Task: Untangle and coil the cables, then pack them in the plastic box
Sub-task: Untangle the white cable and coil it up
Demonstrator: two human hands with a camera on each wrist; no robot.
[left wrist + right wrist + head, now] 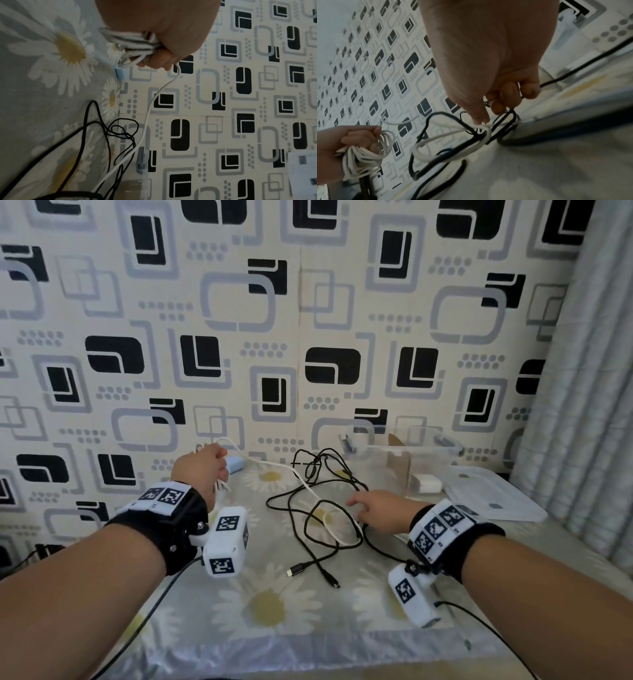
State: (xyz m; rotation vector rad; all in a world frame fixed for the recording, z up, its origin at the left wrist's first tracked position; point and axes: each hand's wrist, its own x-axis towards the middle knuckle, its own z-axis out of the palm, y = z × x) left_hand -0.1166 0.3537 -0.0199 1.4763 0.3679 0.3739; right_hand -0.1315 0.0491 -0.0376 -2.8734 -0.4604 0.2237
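Observation:
My left hand is raised at the back left and grips a bundle of white cable loops. The rest of the white cable trails right and down into a tangle of black cables on the daisy-print cloth. My right hand is low over that tangle with its fingers curled, and its thumb tip pinches the white cable where it crosses the black loops. The clear plastic box stands open at the back right.
The box lid lies flat to the right of the box, and a white charger block shows through its wall. A small light-blue item sits by the wall. Two black plug ends lie near the table's front.

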